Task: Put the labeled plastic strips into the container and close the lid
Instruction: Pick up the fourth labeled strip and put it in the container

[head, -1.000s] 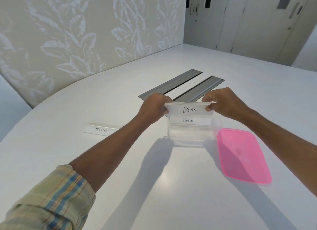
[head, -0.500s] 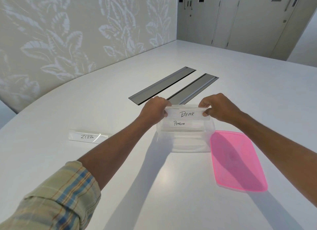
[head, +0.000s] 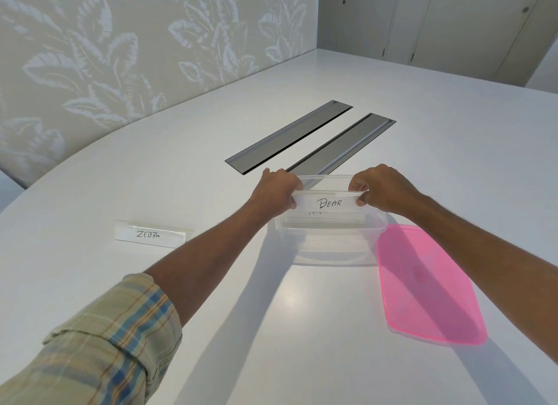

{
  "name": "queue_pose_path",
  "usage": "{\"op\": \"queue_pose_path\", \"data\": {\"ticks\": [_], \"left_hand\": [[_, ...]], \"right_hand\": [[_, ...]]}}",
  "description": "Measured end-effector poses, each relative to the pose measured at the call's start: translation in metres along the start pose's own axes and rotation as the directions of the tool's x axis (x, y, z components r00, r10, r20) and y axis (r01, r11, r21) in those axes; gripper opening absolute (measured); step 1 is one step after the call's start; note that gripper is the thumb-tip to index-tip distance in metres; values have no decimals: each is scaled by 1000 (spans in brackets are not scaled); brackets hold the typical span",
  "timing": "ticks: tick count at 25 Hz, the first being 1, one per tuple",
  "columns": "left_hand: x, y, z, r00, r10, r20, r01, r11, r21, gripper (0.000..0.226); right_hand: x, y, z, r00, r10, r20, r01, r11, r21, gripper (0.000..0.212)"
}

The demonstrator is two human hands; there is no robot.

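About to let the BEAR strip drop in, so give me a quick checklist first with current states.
1. BEAR strip held at both ends by left hand and right hand: ok.
2. Strip over the open clear container, inside its rim: ok.
3. Strip level, not tilted: ok.
4. Room beside the strip already inside, its label mostly hidden: cannot tell.
5. Pink lid off, flat on the table right of the container, within reach: ok.
6. ZEBRA strip in the container: not ok, it lies on the table to the left.
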State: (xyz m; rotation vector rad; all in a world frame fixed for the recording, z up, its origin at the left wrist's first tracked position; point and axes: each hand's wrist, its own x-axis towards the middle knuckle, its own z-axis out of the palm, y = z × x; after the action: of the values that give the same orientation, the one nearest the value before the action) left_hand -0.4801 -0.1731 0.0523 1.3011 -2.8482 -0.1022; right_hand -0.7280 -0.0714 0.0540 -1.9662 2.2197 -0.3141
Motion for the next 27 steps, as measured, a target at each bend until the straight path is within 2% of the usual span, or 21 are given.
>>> {"op": "queue_pose_path", "data": {"ticks": [12,15,19,23,27], "left_hand": [[7,-4,13,998,43,42,-47,995,86,39],[5,-4,14,999,30,29,-30,1000,4,49],[-7,-7,6,997,22,-75,-31,992,-125,45],[-34,-17,-9,976,22,-218,-61,983,-174,37],[-68,-41,-23,953,6,-303,-61,983,-175,28]], "right_hand": [[0,-2,13,1000,11,18,-10,999,-34,31],[-3,-4,13,1000,12,6,-12,1000,-15,36],[-10,-11,8,998,18,-52,-18,1000,19,40],[-15,-29,1,986,3,-168,9,997,72,35],[-20,-64,-5,966,-16,-257,55,988,148,30]]}}
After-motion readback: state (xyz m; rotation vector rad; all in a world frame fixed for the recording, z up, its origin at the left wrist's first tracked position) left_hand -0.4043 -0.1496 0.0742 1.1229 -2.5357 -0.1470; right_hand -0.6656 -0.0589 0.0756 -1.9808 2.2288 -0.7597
